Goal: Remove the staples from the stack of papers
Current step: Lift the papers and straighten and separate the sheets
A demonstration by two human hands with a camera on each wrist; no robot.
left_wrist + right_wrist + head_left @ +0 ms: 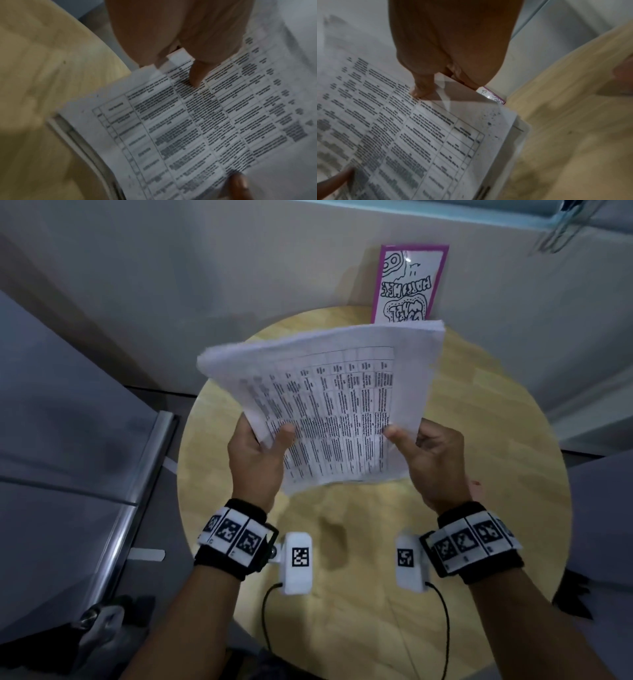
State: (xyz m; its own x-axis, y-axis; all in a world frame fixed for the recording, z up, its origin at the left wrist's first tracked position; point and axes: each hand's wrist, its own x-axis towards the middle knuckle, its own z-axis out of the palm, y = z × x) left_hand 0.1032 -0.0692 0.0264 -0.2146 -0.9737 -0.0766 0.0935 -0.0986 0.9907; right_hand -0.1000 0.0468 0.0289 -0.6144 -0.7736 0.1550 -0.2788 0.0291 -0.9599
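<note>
A thick stack of white papers (329, 392) with a printed table on the top sheet is held up above the round wooden table (479, 460), tilted toward me. My left hand (260, 453) grips its lower left edge, thumb on the top sheet and fingers behind. My right hand (424, 457) grips the lower right edge the same way. In the left wrist view the thumb presses on the printed papers (197, 128). In the right wrist view the right thumb lies on the papers (402, 135). No staple or staple remover shows; the views are blurred.
A pink-framed card with black doodle lettering (407, 285) stands against the wall behind the table. A grey chair or cabinet with a metal rail (137, 491) is at the left. Grey surfaces flank the table on the right.
</note>
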